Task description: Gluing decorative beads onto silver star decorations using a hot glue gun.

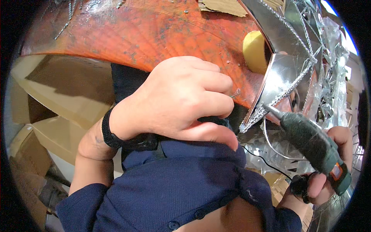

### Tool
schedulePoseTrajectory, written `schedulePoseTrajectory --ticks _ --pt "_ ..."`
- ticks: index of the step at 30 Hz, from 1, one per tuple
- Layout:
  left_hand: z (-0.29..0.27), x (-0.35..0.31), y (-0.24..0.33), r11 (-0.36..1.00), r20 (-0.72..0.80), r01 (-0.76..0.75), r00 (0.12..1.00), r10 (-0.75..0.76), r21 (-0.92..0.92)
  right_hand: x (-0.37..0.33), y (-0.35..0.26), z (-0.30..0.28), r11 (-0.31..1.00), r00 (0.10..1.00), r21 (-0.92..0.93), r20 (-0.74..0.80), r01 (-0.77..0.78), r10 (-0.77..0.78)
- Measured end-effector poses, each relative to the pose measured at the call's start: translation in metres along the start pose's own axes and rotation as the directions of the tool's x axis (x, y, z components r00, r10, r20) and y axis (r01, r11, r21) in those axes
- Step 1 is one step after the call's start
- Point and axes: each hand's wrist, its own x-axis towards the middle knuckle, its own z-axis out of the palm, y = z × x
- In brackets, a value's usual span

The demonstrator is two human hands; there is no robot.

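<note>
In my right hand (328, 185) is a dark green glue gun (309, 135) with an orange patch near its rear. Its nozzle points left, at or very close to the silver braided trim (288, 92) along a shiny, mirror-like panel (280, 75) with angular edges. My left hand (185, 98), with a black band on the wrist, is over my lap at the table's near edge. Its fingers are curled in and the thumb bends toward them. Whatever they pinch, if anything, is hidden underneath. The panel's pointed corner lies just right of the left thumb.
The worn orange-red tabletop (127, 34) has dark stains and loose bits. A yellow roll (255, 50) stands against the panel. Cardboard (224, 7) lies at the back; cardboard boxes (73, 92) stand at the left. A black cord (266, 162) and clear plastic wrapping (332, 69) are at the right.
</note>
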Motion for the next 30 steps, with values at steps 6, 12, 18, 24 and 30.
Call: schedulePoseTrajectory --ticks 6,12,18,24,30 --pt "0.000 0.000 0.001 1.000 -0.003 0.004 1.000 -0.004 0.004 -0.007 -0.017 0.007 0.999 0.998 0.027 0.041 -0.040 0.038" --pt "0.000 -0.001 0.001 0.999 -0.002 0.018 1.000 -0.018 0.037 -0.006 -0.018 0.007 0.957 0.946 0.016 0.148 0.290 -0.289" --pt "0.001 -0.001 0.001 0.999 -0.011 0.002 1.000 -0.001 0.032 -0.001 -0.006 -0.003 0.996 0.998 -0.070 0.043 0.047 -0.044" --pt "0.000 0.000 0.002 0.999 -0.002 0.018 1.000 -0.018 0.040 -0.002 -0.008 0.001 0.940 0.897 0.007 0.299 0.340 -0.327" --pt "-0.005 0.000 0.004 0.999 0.060 0.042 0.997 -0.044 0.032 0.004 0.004 -0.004 0.978 0.968 -0.055 -0.145 0.201 -0.207"
